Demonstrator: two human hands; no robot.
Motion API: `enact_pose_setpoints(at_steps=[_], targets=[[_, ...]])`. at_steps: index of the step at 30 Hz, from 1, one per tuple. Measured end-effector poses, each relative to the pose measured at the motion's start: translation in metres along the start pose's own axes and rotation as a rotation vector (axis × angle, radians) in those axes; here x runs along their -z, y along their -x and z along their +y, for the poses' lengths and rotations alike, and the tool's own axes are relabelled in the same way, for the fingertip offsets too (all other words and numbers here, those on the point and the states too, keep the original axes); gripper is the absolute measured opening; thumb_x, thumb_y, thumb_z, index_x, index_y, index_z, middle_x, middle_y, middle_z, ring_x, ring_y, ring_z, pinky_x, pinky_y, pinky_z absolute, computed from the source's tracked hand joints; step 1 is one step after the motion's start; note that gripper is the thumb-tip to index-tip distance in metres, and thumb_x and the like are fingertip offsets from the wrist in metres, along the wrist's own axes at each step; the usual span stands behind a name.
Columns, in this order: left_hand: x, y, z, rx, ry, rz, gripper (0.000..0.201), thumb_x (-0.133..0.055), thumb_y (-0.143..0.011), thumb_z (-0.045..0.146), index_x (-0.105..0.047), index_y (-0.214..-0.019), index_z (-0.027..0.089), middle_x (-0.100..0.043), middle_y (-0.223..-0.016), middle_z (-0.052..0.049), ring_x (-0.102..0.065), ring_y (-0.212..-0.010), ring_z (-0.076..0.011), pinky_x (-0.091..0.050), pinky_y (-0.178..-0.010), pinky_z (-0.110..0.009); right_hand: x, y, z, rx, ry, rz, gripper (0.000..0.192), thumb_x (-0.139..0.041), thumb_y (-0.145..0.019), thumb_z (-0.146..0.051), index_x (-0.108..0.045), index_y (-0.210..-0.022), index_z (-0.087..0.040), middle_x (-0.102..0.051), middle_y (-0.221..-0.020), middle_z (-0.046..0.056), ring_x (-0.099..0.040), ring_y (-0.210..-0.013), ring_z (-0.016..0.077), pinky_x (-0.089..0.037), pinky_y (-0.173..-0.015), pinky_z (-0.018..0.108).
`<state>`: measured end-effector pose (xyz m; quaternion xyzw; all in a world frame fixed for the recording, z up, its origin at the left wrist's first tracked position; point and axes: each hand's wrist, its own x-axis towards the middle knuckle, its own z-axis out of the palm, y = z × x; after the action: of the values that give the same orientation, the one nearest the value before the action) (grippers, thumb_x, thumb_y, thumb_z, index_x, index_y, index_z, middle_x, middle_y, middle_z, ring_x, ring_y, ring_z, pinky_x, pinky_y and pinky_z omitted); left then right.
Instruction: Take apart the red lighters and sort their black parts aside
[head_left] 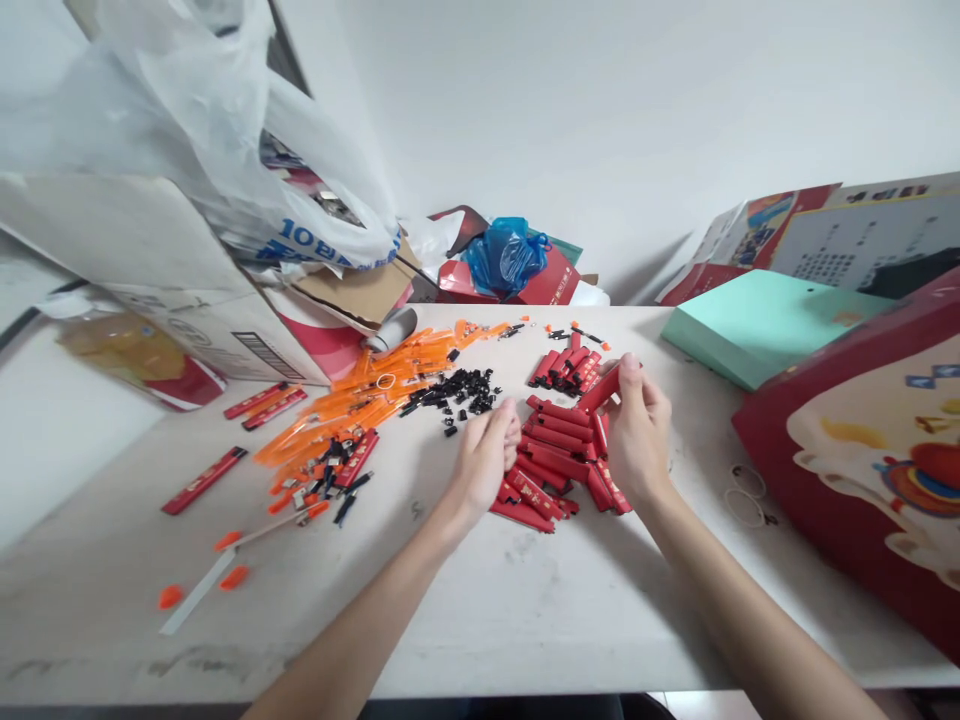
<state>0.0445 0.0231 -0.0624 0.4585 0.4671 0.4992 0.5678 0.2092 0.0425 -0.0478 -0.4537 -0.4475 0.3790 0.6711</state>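
The right hand pinches one short red plastic tube by its end, tilted toward eleven o'clock above the heap of matching red tubes. The left hand is curled loosely at the heap's nine o'clock edge (what it grips, I cannot tell). Small black clips lie at its twelve o'clock.

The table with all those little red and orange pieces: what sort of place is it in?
Probably a small home workshop for hand assembly: a worn table holds heaps of red sleeves, orange strips and black clips, with cardboard boxes alongside.
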Motion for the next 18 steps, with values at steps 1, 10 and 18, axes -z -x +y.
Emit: enact_pose_setpoints(at_steps=[1, 10, 18], targets=[[0.007, -0.005, 0.001, -0.071, -0.101, 0.057, 0.047, -0.049, -0.095, 0.057, -0.034, -0.068, 0.022, -0.029, -0.062, 0.007, -0.023, -0.051, -0.0090, -0.021, -0.050, -0.024, 0.001, -0.003, 0.000, 0.008, 0.037, -0.034, 0.043, -0.053, -0.099, -0.057, -0.057, -0.077, -0.021, -0.054, -0.073, -0.002, -0.048, -0.063, 0.0128, -0.042, -0.062, 0.026], [0.057, -0.037, -0.008, -0.287, -1.295, 0.345, 0.022, -0.039, -0.103, 0.034, -0.053, -0.090, 0.022, -0.066, -0.093, -0.008, -0.063, -0.092, -0.0267, -0.044, -0.077, -0.035, 0.009, -0.014, 0.024, 0.116, 0.651, -0.407, 0.034, -0.052, -0.100, -0.048, -0.072, -0.101, -0.019, -0.073, -0.081, 0.006, -0.063, -0.071, 0.0213, -0.045, -0.069, 0.032], [0.058, -0.039, -0.020, -0.297, -1.373, 0.317, 0.010, -0.048, -0.098, 0.025, -0.056, -0.099, 0.019, -0.061, -0.108, -0.015, -0.059, -0.106, -0.0335, -0.049, -0.085, -0.042, 0.010, -0.015, 0.037, 0.295, 0.801, -0.595, 0.030, -0.052, -0.102, -0.040, -0.075, -0.109, -0.022, -0.074, -0.098, 0.009, -0.066, -0.086, 0.0240, -0.049, -0.078, 0.035]])
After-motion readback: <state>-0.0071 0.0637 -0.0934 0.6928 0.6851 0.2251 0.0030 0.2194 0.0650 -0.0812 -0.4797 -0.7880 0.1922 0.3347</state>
